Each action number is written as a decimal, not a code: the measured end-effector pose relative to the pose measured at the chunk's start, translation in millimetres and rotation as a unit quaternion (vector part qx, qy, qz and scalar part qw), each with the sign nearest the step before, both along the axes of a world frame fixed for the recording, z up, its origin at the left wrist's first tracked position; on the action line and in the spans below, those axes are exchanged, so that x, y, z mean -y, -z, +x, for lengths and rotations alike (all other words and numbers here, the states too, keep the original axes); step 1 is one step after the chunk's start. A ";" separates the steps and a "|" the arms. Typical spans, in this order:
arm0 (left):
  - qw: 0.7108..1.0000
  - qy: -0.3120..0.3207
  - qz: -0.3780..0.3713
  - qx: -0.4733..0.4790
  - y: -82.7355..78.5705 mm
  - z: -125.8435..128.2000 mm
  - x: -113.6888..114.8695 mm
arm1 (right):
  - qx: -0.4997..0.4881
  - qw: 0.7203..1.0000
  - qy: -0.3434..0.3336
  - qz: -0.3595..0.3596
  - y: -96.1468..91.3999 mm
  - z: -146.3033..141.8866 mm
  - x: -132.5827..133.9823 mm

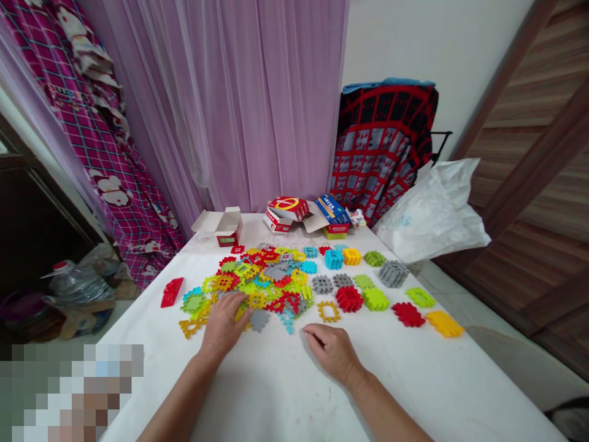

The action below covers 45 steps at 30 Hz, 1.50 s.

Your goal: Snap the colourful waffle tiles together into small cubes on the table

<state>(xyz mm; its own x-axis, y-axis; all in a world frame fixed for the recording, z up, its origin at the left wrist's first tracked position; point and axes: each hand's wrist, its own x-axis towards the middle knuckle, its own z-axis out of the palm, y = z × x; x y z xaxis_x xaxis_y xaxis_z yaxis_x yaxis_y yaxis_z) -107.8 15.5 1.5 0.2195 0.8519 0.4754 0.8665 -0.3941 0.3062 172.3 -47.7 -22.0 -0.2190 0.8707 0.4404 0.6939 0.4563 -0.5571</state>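
Observation:
A heap of colourful plastic waffle-block pieces [264, 279] lies on the white table [285, 393]. My left hand [224, 324] rests palm down on the near edge of the heap, fingers stretched over yellow and green pieces. My right hand [332, 351] lies on the bare table just in front of the heap, fingers curled loosely, nothing visible in it. A yellow open-frame piece [328, 311] sits just beyond its fingertips. Stacked blocks stand to the right: red [348, 298], green [375, 299], grey [393, 272], blue [334, 258], yellow [444, 323].
A red piece [172, 291] lies alone at the left. Small cardboard boxes [288, 213] stand at the table's far edge, a white plastic bag [432, 212] at the far right. Pink curtains hang behind. A water bottle [76, 282] sits on the floor left.

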 end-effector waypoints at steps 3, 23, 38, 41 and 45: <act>0.998 -0.009 -0.035 -0.045 -0.6 12.5 -5.9 | 0.004 1.000 0.001 -0.006 -1.3 -0.6 0.3; 0.992 0.124 0.016 0.032 11.0 51.9 3.9 | -0.063 0.997 0.025 -0.031 -3.4 -2.4 -1.9; 0.976 0.215 -0.007 0.036 15.1 73.6 12.7 | -0.359 0.920 0.022 -0.154 1.9 -13.8 -14.3; 0.974 0.226 -0.014 0.031 16.0 74.1 14.0 | -0.394 0.902 0.010 -0.177 -1.1 -14.9 -13.9; 0.978 0.205 -0.020 0.037 17.5 74.2 14.7 | -0.433 0.878 0.009 -0.207 -2.9 -15.5 -14.9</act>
<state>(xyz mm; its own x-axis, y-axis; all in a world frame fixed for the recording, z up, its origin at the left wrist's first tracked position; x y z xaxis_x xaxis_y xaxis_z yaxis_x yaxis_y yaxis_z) -33.6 0.7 -16.1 0.5122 0.7181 0.4711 0.6137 -0.6898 0.3842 156.8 -32.8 -19.1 0.0577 0.9951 0.0809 -0.0654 0.0846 -0.9943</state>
